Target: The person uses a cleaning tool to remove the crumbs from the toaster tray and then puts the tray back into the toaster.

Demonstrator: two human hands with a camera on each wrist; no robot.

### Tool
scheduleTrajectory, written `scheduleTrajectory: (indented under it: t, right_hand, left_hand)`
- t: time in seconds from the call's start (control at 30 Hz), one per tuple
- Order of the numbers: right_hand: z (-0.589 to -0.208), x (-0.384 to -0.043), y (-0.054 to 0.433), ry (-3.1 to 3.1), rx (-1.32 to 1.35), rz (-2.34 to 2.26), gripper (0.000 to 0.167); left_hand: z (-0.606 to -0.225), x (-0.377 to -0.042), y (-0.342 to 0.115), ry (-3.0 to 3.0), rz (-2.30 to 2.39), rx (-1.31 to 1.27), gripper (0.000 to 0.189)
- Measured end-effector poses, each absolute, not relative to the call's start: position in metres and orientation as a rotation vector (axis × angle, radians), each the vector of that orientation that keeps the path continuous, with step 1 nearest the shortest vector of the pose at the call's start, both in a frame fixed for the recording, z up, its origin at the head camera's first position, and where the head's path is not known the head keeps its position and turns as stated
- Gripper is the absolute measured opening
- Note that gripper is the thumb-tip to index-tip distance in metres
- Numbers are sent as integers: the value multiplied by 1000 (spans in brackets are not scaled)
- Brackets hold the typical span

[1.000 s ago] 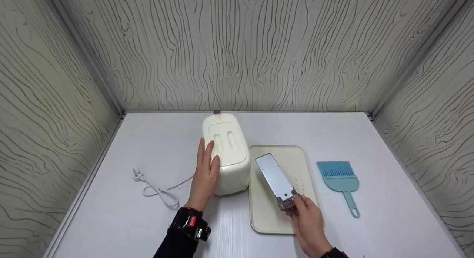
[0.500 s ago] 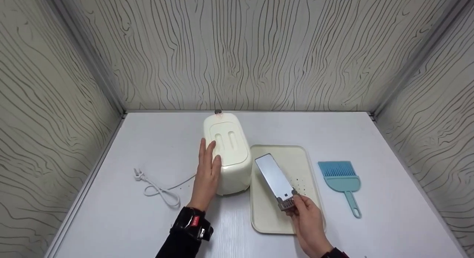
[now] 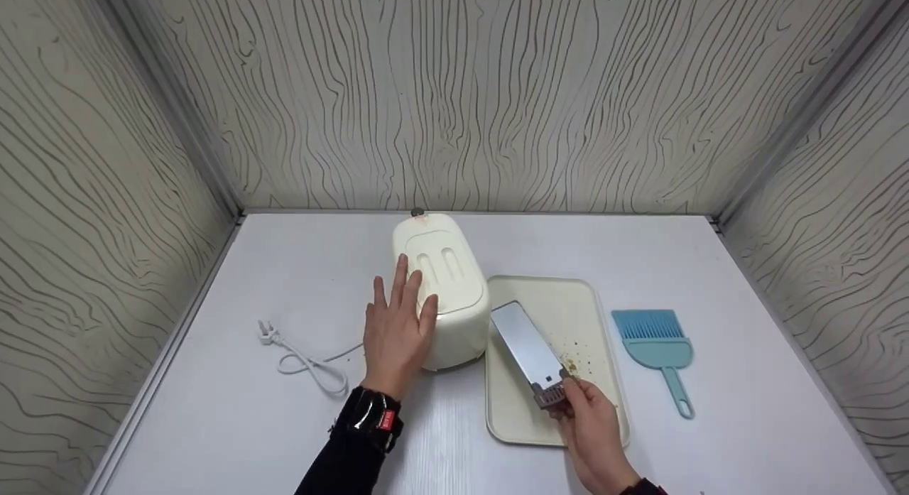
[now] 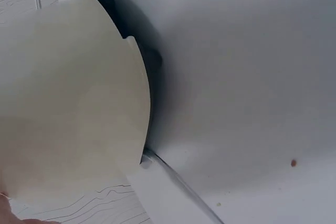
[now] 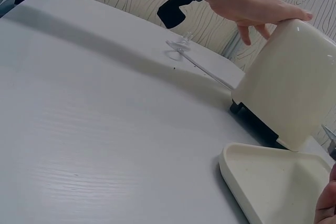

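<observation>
A cream toaster point(image 3: 460, 342) with a lid over its top stands left of a flat cream tray point(image 3: 508, 425). My left hand point(image 3: 398, 332) lies on the lid's near left side, fingers straight and spread; in the right wrist view the left hand point(image 5: 252, 6) reaches over the toaster's top. Between thumb and fingers, my right hand point(image 3: 595, 427) pinches the grey slotted end of a long metal crumb tray point(image 3: 527, 344), which slants over the flat tray. Brown crumbs point(image 3: 572, 365) lie on the flat tray beside it. The toaster point(image 4: 73, 98) fills much of the left wrist view.
A blue hand brush point(image 3: 657, 349) lies right of the flat tray. Left of the toaster is a looped white cord point(image 3: 312, 367) with its plug point(image 3: 267, 334). A few specks dot the white table point(image 3: 213, 424). Wood-patterned walls point(image 3: 454, 97) enclose the back and sides.
My left hand has shifted right and farther onto the lid, its fingers more spread. The toaster sits slightly more to the right. More crumbs show beside the crumb tray; my right hand keeps its grip.
</observation>
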State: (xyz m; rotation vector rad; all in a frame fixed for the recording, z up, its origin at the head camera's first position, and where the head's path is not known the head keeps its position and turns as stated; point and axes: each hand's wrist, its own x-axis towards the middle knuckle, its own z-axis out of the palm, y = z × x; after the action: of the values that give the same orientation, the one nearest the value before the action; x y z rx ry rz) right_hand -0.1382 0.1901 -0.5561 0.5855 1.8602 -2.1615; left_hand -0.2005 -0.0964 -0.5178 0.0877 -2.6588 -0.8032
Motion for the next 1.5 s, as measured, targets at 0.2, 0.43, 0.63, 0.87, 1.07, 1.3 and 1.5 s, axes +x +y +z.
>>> scheduleTrajectory:
  t: [0.2,0.43,0.63,0.87,1.07,1.3,1.5]
  right_hand:
    - [-557,-137,190,1867,585,-2148,47]
    - [-558,-133,193,1823,615,-2160,46]
    - [-560,-127,194,1832,634,-2145,43]
    - [-566,-121,193,1783,662,-2164,42]
    - [-570,-114,188,1750,642,-2182,39]
    - [-571,-109,180,1731,617,-2108,42]
    - [-571,-107,169,1703,548,-2092,40]
  left_hand:
    - [-520,-207,-98,-2593,-772,28,51]
    - [-517,-210,-93,-2579,-658,35,48]
    - [-514,-211,-91,-2606,-673,81,50]
    - [-513,-214,-90,-2645,-644,135,53]
    - [-513,-218,-92,-2633,-628,149,49]
    - [-511,-224,-93,-2661,-675,169,49]
    - [-509,-227,-94,-2648,-707,165,48]
